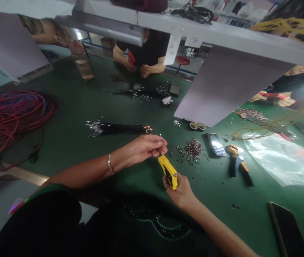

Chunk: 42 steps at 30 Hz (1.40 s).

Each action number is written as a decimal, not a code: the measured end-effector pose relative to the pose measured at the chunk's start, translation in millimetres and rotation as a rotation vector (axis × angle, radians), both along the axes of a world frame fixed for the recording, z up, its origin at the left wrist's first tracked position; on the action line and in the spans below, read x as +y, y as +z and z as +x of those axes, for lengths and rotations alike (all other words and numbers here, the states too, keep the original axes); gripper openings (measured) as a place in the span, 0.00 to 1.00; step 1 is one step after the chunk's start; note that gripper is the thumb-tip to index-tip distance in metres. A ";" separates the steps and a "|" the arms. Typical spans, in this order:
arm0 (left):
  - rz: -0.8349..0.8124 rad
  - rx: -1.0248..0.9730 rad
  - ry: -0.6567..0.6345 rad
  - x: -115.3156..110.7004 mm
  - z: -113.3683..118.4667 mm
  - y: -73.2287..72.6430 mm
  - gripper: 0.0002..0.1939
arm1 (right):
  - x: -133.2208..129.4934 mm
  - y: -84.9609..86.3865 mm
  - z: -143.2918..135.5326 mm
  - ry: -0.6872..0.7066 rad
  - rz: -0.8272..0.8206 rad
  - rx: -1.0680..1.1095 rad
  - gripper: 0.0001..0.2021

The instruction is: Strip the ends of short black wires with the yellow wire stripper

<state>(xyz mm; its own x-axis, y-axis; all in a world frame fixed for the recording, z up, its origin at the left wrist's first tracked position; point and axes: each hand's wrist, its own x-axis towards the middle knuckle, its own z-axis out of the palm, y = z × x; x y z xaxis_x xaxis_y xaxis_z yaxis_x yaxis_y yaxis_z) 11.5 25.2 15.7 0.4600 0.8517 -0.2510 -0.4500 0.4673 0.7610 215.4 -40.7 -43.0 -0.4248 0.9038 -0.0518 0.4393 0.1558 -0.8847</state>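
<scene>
Between the thumb and fingers of my left hand (154, 144) is a thin black wire (160, 148), its silvery tip sticking up above the fingertips. My right hand (181, 192) is wrapped around a yellow wire stripper (169, 171), whose nose is at the wire's lower end just under my left fingers. Whether the jaws touch the wire I cannot tell. Behind my left hand lies a bundle of black wires (122, 129), with silvery ends at the left and coppery ends at the right. A pile of small dark and coppery scraps (192, 150) lies right of my hands.
Rightward lie a keypad phone (216, 144), an orange-and-black hand tool (238, 162), a plastic bag (285, 160) and a smartphone (288, 228). Red and blue wire coils (15, 117) are at left. A grey divider (223, 85) stands ahead. Two co-workers sit opposite, holding red tools.
</scene>
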 end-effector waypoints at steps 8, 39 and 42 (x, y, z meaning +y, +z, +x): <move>-0.025 -0.024 0.024 1.2 -1.5 -2.3 0.05 | 0.6 2.9 -5.3 0.007 -0.045 0.006 0.02; -0.144 -0.121 0.161 22.6 -1.2 -19.3 0.09 | 27.4 0.6 -5.6 0.143 -0.744 0.886 0.06; -0.135 -0.123 0.162 21.1 -0.2 -15.9 0.09 | 26.1 6.2 -4.2 0.196 -0.794 0.972 0.06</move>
